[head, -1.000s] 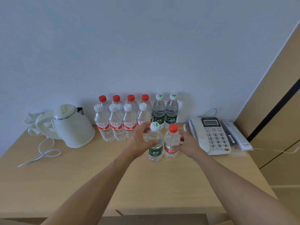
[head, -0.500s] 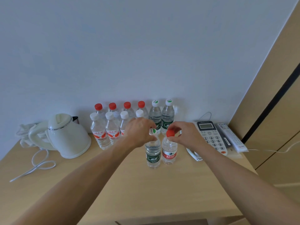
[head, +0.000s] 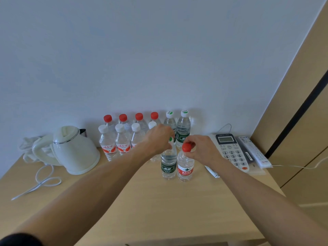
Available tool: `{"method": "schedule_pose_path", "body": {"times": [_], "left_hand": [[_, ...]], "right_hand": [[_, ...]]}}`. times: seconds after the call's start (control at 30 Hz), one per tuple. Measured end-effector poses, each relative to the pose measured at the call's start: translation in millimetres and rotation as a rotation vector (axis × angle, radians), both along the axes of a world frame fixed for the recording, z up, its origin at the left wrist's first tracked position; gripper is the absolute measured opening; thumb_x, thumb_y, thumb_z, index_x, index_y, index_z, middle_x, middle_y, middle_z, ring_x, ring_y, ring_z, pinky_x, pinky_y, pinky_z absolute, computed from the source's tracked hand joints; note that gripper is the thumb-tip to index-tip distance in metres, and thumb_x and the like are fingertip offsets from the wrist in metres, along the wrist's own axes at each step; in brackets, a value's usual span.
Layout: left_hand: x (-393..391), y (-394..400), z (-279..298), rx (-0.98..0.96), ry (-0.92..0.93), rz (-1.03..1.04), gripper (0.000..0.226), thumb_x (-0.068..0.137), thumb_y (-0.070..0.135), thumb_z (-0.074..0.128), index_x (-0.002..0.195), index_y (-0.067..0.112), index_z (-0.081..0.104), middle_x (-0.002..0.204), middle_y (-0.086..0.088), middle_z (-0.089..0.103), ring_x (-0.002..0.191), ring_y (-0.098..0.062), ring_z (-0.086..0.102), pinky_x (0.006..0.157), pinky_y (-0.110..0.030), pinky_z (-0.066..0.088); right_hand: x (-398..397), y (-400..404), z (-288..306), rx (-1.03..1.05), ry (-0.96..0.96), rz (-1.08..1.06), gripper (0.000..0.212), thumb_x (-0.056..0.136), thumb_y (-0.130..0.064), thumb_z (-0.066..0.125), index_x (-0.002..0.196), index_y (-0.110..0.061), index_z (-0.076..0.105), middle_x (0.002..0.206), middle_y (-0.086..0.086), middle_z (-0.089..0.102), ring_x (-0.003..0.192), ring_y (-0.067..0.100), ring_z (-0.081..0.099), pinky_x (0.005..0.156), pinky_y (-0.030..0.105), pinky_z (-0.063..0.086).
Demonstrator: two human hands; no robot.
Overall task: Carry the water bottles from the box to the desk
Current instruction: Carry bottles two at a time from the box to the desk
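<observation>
Our left hand (head: 159, 139) pinches the cap of the green-label bottle (head: 168, 164) and our right hand (head: 204, 150) pinches the red cap of the red-label bottle (head: 185, 166) — both stand upright, touching, on the smooth wooden desk (head: 142, 201). We judge this the setting-down step; next, let go gently — clear ribbed plastic tips easily.

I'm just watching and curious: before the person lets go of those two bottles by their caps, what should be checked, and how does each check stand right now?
1. Green-label bottle upright on the desk: ok.
2. Red-label bottle upright beside it: ok.
3. Left hand grip on its cap: ok, though the cap is mostly hidden.
4. Right hand grip on the red cap: ok.
5. Space from the phone: ok.
6. Bottles left in the box: cannot tell, box out of view.
</observation>
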State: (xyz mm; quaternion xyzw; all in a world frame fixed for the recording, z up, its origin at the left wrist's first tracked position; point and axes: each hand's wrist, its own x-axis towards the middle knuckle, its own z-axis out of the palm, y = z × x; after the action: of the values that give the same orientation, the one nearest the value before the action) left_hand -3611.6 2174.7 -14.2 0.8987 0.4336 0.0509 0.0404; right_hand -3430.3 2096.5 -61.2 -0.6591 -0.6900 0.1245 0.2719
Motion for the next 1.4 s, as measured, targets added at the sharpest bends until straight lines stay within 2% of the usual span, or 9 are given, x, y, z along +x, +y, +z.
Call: {"method": "schedule_pose_path", "body": {"times": [0.2,0.33,0.47,0.63,0.87,0.97,1.1,1.3,1.4], "left_hand": [[22,21,9,0.062,0.105,-0.028,0.042,0.085,0.022,0.080,0.125,0.017,0.068,0.113,-0.009,0.070,0.104,-0.028,0.067,0.083,-0.038,0.056],[31,34,13,0.036,0.095,0.012,0.040,0.086,0.017,0.080,0.124,0.011,0.068,0.118,-0.013,0.068,0.107,-0.031,0.067,0.089,-0.041,0.058],[34,48,15,0.047,0.103,0.031,0.035,0.087,0.013,0.077,0.121,0.008,0.069,0.116,-0.012,0.069,0.107,-0.028,0.067,0.090,-0.040,0.057],[32,58,16,0.019,0.083,0.062,0.039,0.085,0.017,0.081,0.123,0.012,0.070,0.116,-0.010,0.070,0.106,-0.026,0.067,0.089,-0.038,0.057],[31,60,13,0.039,0.086,0.054,0.041,0.088,0.019,0.079,0.127,0.009,0.067,0.118,-0.011,0.069,0.107,-0.027,0.067,0.091,-0.039,0.057],[31,61,12,0.066,0.093,0.053,0.035,0.090,0.014,0.076,0.124,0.008,0.068,0.115,-0.011,0.070,0.105,-0.026,0.067,0.089,-0.039,0.058],[31,62,10,0.077,0.110,0.049,0.032,0.090,0.012,0.074,0.121,0.008,0.069,0.112,-0.009,0.070,0.103,-0.025,0.067,0.086,-0.038,0.058],[29,60,10,0.085,0.108,0.034,0.041,0.090,0.017,0.075,0.128,0.011,0.063,0.117,-0.008,0.068,0.106,-0.025,0.065,0.089,-0.040,0.057],[26,58,11,0.125,0.099,0.039,0.037,0.091,0.018,0.073,0.127,0.014,0.063,0.115,-0.007,0.068,0.102,-0.026,0.066,0.086,-0.038,0.057]], "right_hand": [[-2,-2,-4,-0.004,0.024,-0.019,0.023,0.072,-0.023,0.080,0.093,-0.026,0.071,0.091,-0.011,0.070,0.084,0.010,0.061,0.081,0.034,0.053],[-1,-3,-4,-0.002,0.036,-0.020,0.023,0.072,-0.022,0.080,0.093,-0.027,0.071,0.090,-0.011,0.070,0.084,0.009,0.061,0.082,0.032,0.051],[0,-5,-5,-0.002,0.032,-0.029,0.025,0.072,-0.023,0.081,0.094,-0.028,0.070,0.092,-0.010,0.070,0.084,0.007,0.059,0.081,0.028,0.049],[2,-7,-5,-0.015,0.024,-0.042,0.029,0.072,-0.025,0.081,0.098,-0.030,0.068,0.094,-0.012,0.069,0.084,0.004,0.058,0.078,0.023,0.044],[0,-6,-5,-0.045,-0.049,-0.086,0.024,0.075,-0.030,0.080,0.093,-0.020,0.068,0.084,-0.007,0.066,0.079,0.012,0.061,0.077,0.030,0.051],[-1,-5,-3,-0.048,-0.047,-0.106,0.021,0.076,-0.031,0.078,0.091,-0.022,0.068,0.084,-0.008,0.067,0.079,0.011,0.062,0.076,0.033,0.054],[-7,-3,-1,-0.079,-0.067,-0.113,0.025,0.073,-0.036,0.079,0.092,-0.025,0.067,0.086,-0.008,0.065,0.080,0.012,0.059,0.073,0.031,0.050],[-4,8,2,-0.093,-0.135,-0.110,0.022,0.079,-0.032,0.078,0.090,-0.018,0.067,0.089,-0.002,0.064,0.082,0.015,0.056,0.072,0.028,0.042],[2,17,7,-0.111,-0.143,-0.123,0.022,0.079,-0.029,0.078,0.093,-0.014,0.070,0.090,0.002,0.067,0.085,0.017,0.058,0.073,0.029,0.044]]}}
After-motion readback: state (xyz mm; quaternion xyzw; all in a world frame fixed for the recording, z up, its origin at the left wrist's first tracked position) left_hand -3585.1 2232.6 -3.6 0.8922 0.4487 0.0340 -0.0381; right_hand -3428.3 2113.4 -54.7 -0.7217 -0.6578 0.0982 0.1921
